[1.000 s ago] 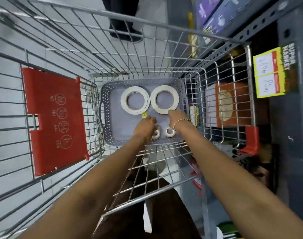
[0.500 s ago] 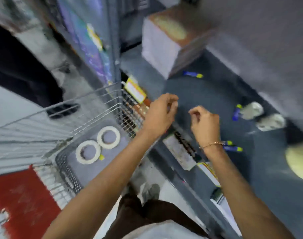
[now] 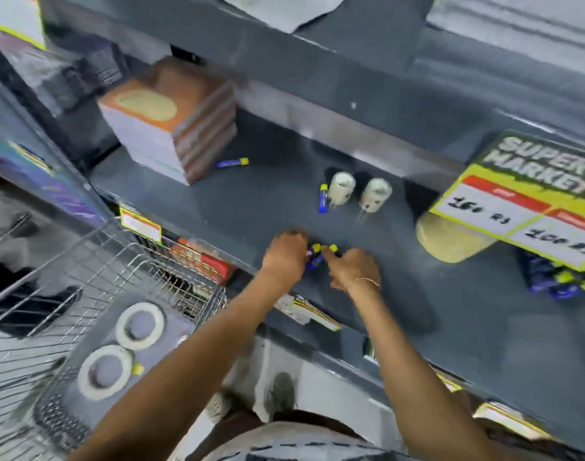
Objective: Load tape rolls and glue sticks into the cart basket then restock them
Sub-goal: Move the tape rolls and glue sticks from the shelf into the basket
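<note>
My hands meet near the front lip of the shelf (image 3: 217,207): left hand (image 3: 286,257) and right hand (image 3: 352,269) each curl round glue sticks (image 3: 317,254), blue barrels with yellow caps poking out between them. I judge these light, stiff and smooth, apt to roll; best held round the barrel, not the cap. Two small tape rolls (image 3: 357,194) stand at 1 o'clock of my hands, another stick beside them. Two large tape rolls (image 3: 121,347) lie in the grey tray (image 3: 51,424) in the cart (image 3: 111,261), at 8 o'clock. Bare shelf lies at 11 o'clock; the price sign (image 3: 530,201) overhangs at 2 o'clock, and the cart's wire rim sits just left of my left forearm.
</note>
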Demonstrator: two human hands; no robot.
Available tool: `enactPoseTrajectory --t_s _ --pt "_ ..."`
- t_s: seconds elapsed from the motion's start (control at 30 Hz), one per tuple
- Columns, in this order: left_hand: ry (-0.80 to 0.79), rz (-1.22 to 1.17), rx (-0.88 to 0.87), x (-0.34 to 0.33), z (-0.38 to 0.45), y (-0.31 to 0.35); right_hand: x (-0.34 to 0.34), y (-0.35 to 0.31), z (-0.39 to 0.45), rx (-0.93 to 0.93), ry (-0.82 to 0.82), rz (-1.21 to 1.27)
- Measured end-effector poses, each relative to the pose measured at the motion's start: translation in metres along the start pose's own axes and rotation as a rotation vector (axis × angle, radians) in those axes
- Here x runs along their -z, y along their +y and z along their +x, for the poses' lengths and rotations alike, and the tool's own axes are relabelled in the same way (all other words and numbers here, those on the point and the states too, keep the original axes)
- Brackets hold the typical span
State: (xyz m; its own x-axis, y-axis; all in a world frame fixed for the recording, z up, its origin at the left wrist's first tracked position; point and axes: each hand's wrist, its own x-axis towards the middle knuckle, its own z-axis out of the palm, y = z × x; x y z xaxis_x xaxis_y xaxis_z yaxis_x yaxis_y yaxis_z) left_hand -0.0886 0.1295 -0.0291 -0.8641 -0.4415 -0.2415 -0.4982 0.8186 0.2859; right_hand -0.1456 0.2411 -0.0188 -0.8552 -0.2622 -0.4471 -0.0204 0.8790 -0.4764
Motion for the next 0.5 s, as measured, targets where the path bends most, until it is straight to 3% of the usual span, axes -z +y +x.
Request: enactPoseTrajectory --t_s 0.13,0.23,0.3,0.37,0.5 --pt "0.085 -0.113 0.045 0.013 -0.014 -0.016 -0.001 -0.014 0.004 0.075 0.016 -0.105" --pt "0.105 -0.644 0.214 0.029 -0.031 -0.041 -0.009 -0.027 0.002 0.244 0.015 -0.147" --pt "0.045 -1.182 0.273 0.041 -0.051 -0.066 -0.019 -0.042 -0.005 0.330 -0.157 0.030" --pt "0.051 -1.504 0.287 0.049 -0.076 -0.099 -0.032 -0.062 -0.017 0.316 -0.369 0.330" --pt "0.248 -1.643 0.459 0.039 -0.144 -0.191 -0.078 -0.111 -0.055 0.314 -0.681 0.562"
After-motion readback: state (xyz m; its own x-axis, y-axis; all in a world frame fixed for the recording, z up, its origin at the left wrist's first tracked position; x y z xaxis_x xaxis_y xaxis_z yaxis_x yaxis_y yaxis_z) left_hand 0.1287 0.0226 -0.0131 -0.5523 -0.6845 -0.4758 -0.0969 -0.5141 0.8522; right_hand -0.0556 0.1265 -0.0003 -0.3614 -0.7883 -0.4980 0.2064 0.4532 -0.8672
